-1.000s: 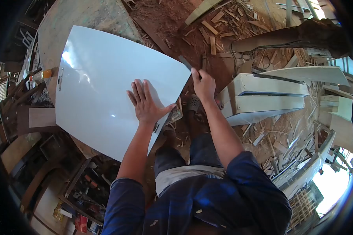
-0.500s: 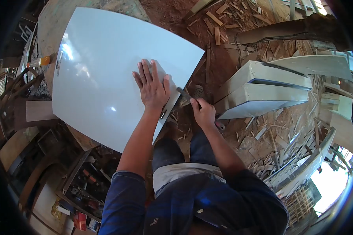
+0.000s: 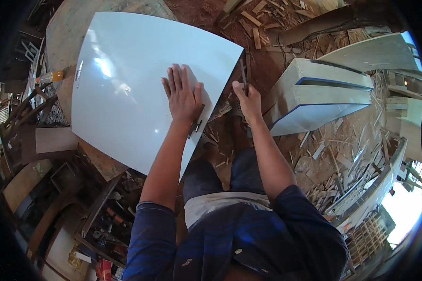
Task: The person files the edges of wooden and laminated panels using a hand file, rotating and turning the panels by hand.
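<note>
A large glossy white panel (image 3: pixel 126 107) lies over the worktable in front of me. My left hand (image 3: pixel 184 96) rests palm down on it with fingers stretched out. My right hand (image 3: pixel 248 99) is wrapped round a narrow dark flat file (image 3: pixel 244 72), just off the panel's right edge. The file points away from me, seen nearly edge-on, beside the panel's right corner; whether it touches the edge I cannot tell. A small metal fitting (image 3: pixel 198 126) sits in a dark recess near the panel's edge, by my left wrist. Another slim metal fitting (image 3: pixel 79 75) is at the far left.
Pale box-like wooden pieces (image 3: pixel 309 96) with dark blue edges stand to the right. Wood offcuts (image 3: pixel 333 150) litter the dirt floor. A bottle with orange contents (image 3: pixel 49 77) is at the left. An open tool drawer (image 3: pixel 105 220) lies lower left. A thick timber (image 3: pixel 323 28) crosses the upper right.
My right hand has moved up and away from me along the panel's edge, and the file has turned from slanting over the edge to pointing forward. My left hand stays flat on the panel.
</note>
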Tool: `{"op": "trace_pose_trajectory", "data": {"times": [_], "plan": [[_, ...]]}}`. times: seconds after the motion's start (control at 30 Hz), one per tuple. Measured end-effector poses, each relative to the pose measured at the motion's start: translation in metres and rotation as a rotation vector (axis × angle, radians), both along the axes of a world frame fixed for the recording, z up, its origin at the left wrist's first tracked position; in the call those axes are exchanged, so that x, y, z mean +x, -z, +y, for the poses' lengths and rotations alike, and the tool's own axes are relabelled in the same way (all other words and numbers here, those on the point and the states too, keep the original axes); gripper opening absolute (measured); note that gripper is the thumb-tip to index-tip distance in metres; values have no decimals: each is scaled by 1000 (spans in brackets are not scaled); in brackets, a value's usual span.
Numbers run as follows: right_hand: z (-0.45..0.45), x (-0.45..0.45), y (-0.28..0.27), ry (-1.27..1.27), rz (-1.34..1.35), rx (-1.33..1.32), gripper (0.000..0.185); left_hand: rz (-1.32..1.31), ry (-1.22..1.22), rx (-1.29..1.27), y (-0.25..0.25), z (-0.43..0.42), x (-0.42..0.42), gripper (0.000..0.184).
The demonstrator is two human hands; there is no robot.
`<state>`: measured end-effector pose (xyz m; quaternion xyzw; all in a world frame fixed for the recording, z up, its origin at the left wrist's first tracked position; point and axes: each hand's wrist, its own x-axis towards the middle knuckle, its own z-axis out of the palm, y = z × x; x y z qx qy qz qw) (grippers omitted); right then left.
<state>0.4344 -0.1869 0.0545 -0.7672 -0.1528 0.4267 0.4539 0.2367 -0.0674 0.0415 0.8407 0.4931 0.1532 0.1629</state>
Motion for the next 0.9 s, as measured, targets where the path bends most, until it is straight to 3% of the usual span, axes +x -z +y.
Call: {"op": "trace_pose_trajectory", "data": {"times": [0.1,0.23,0.37,0.4,0.5,0.53,0.63,0.83,0.9], "plan": [[6,-13,21,-78,166,157,50,-17,39,-23,-9,-9,-7,76],[1,-32,15,-77,62,10,44,-59,117,-114,-20,-40,-36,77],[-29,-65,14,-180,-282,9,61,0,103,-202,-45,-102,-73,87],[-30,-63,0,-264,-166,-117,68,11,96,-202,-47,-117,-80,89],[-16,-45,1,-292,-243,-141,67,59,34,-210,-41,-157,-107,95],[-6,-34,0,-224,-162,-149,65,84,2,-214,-38,-167,-117,96],[4,-13,-9,-191,-356,-169,50,132,-103,-201,-31,-188,-140,102],[-67,-42,-15,-580,-655,-113,37,196,-191,-164,-13,-197,-146,109],[-41,-32,-7,-538,-692,-90,37,177,-174,-155,-7,-197,-151,106]]}}
